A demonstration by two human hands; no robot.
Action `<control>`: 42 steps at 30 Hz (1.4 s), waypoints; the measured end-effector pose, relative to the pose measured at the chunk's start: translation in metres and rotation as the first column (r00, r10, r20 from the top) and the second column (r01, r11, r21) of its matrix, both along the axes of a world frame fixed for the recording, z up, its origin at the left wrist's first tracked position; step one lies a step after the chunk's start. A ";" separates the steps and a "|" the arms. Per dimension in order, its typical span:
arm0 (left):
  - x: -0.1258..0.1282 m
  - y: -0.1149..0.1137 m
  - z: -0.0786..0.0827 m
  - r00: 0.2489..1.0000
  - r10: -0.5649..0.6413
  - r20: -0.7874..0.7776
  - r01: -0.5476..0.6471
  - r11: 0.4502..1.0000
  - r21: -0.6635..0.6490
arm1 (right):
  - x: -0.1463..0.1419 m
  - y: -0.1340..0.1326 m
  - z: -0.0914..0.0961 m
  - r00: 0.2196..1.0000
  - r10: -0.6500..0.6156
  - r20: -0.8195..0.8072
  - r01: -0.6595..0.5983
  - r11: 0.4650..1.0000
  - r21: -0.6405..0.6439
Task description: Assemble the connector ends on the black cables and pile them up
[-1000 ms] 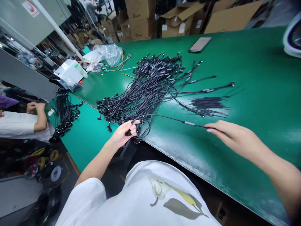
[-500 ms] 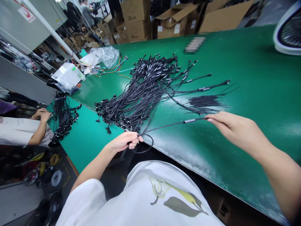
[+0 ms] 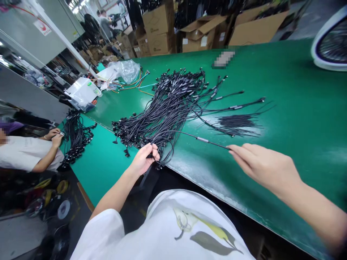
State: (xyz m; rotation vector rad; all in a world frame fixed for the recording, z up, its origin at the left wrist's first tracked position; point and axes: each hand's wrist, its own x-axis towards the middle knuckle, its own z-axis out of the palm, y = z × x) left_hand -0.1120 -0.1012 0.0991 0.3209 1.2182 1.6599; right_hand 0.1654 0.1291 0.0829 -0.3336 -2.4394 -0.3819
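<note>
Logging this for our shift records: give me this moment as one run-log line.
left hand holds black cable | right hand touches its far end | nearby: cable pile on green bench

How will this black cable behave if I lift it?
Probably floppy: the black cable loops by your left hand. Likely light, since your right hand pinches it with fingertips. It may snag the tangled pile.

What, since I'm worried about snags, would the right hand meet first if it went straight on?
The right hand meets first the thin black cable at its fingertips; past that, across the green mat, probably the heap of black cables, though depth is unclear.
</note>
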 end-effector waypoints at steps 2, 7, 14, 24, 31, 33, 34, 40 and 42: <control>-0.001 0.004 0.000 1.000 0.025 -0.014 -0.025 1.000 0.009 | 0.002 -0.001 0.002 1.000 0.003 -0.009 -0.002 0.997 0.081; 0.009 0.023 0.001 0.997 0.032 -0.066 -0.029 0.999 0.045 | -0.006 -0.016 -0.007 0.984 0.070 0.163 -0.063 0.997 -0.047; 0.053 0.053 -0.013 0.674 -0.330 -0.661 0.355 0.929 -0.102 | -0.048 -0.058 0.020 0.845 0.480 0.236 -0.213 0.706 -0.675; 0.065 0.066 -0.018 0.973 -0.228 -0.043 0.231 0.962 0.147 | -0.089 -0.062 -0.032 0.865 -0.267 -0.424 -0.493 -0.301 -0.816; 0.092 0.056 -0.039 0.937 -0.348 0.032 0.347 0.937 0.031 | -0.091 -0.083 -0.016 0.750 -0.535 -0.389 -0.661 -0.575 -0.481; 0.093 0.054 -0.037 0.935 -0.352 0.049 0.347 0.934 0.090 | -0.090 -0.083 -0.015 0.754 -0.534 -0.382 -0.656 -0.598 -0.460; 0.092 0.054 -0.035 0.943 -0.326 0.063 0.319 0.942 0.106 | -0.089 -0.083 -0.016 0.756 -0.529 -0.387 -0.655 -0.592 -0.470; 0.086 0.057 -0.033 0.982 -0.099 0.160 0.103 0.995 -0.012 | -0.090 -0.088 -0.024 0.748 -0.520 -0.412 -0.656 -0.490 -0.574; 0.091 0.056 -0.037 0.977 -0.141 0.163 0.148 0.988 -0.033 | -0.093 -0.091 -0.026 0.715 -0.576 -0.396 -0.684 -0.461 -0.565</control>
